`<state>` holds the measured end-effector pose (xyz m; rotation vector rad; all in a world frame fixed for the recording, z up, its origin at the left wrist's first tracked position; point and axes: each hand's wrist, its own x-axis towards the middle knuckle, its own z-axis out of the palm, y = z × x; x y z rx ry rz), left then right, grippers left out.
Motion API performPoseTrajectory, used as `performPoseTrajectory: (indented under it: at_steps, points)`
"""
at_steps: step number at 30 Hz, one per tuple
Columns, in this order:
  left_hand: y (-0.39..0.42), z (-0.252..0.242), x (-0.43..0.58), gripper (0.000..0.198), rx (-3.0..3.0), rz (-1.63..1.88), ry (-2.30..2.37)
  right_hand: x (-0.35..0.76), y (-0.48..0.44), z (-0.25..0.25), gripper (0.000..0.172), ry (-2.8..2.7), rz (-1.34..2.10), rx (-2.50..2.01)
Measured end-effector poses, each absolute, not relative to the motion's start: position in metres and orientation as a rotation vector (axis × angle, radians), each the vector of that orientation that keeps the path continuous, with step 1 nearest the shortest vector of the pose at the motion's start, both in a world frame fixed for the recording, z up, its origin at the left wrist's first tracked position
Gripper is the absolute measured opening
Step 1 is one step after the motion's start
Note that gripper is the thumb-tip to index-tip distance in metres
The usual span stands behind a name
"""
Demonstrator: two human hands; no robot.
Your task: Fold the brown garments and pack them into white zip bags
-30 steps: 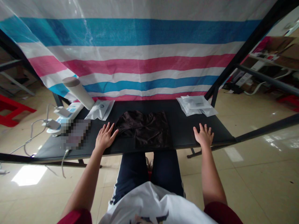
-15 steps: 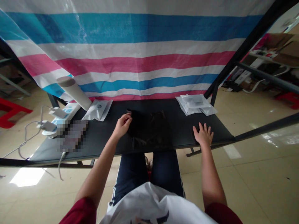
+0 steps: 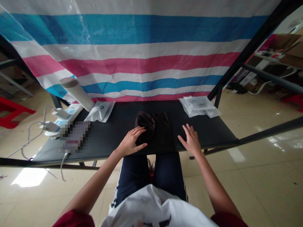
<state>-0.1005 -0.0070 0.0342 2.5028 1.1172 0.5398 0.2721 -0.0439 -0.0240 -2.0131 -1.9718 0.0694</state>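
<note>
A dark brown satiny garment (image 3: 156,132) lies on the black tabletop (image 3: 208,132), folded into a narrow bundle with a rounded fold at its far left. My left hand (image 3: 131,142) rests on the near left of the bundle, palm down, its fingers lying over the cloth without gripping it. My right hand (image 3: 190,138) is on the tabletop just to the right of the garment, fingers spread and holding nothing.
Flat white plastic packets (image 3: 199,105) lie at the far right of the table. A white packet (image 3: 100,111), a white tube (image 3: 77,94), a power strip (image 3: 68,116) with plugs, and a pixelated object (image 3: 75,137) are at the left. A striped tarp hangs behind.
The garment's left side is now folded over, leaving a narrower bundle. My left hand has moved right and nearer me onto it. My right hand has slid left toward the garment.
</note>
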Motion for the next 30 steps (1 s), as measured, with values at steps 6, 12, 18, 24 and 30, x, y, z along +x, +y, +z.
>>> performPoseTrajectory:
  at_steps: [6,12,18,24,30]
  points:
    - [-0.048,-0.005,-0.130,0.081,2.674,0.230,1.101,0.213,-0.081,-0.021,0.088,-2.540,0.212,-1.363]
    - [-0.066,-0.006,-0.140,0.059,2.633,0.220,1.116,0.223,-0.099,-0.026,0.062,-2.510,0.178,-1.377]
    - [-0.063,0.001,-0.144,0.046,2.524,0.265,1.074,0.232,-0.096,-0.018,0.055,-2.495,0.344,-1.309]
    - [-0.052,0.001,-0.131,0.031,2.321,0.621,1.284,0.232,-0.071,-0.011,0.030,-2.200,0.513,-1.386]
    - [-0.017,0.000,-0.115,0.038,2.060,0.749,1.716,0.218,-0.031,-0.009,0.047,-2.016,0.436,-1.750]
